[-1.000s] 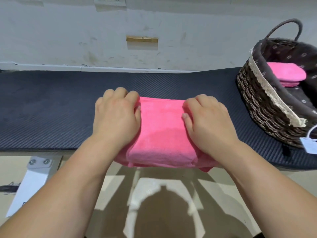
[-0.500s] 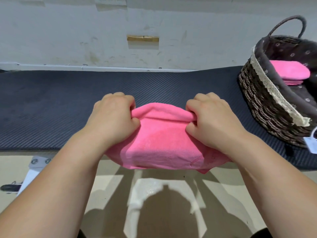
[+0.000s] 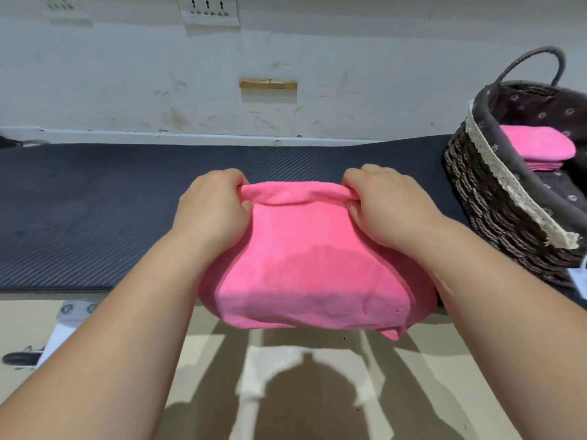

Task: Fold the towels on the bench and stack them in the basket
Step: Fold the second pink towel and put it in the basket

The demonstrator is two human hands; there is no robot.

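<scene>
A folded pink towel (image 3: 305,265) hangs in front of me over the bench's near edge, its lower part drooping past the bench (image 3: 95,211). My left hand (image 3: 212,208) grips its upper left corner. My right hand (image 3: 387,208) grips its upper right corner. The top edge is stretched between both fists, lifted off the dark mat. At the right stands a woven basket (image 3: 486,198) with a dark lining and lace trim. Folded pink towels (image 3: 540,147) lie stacked inside it.
The bench's dark ribbed mat stretches left and behind the towel. A white wall (image 3: 286,58) runs close behind the bench. A metal bracket and white leg (image 3: 63,325) show below the bench's left front. A white tag (image 3: 578,281) hangs from the basket.
Both hands went from pressing on the flat towel to gripping its far corners and lifting it. The towel now hangs higher and closer to me.
</scene>
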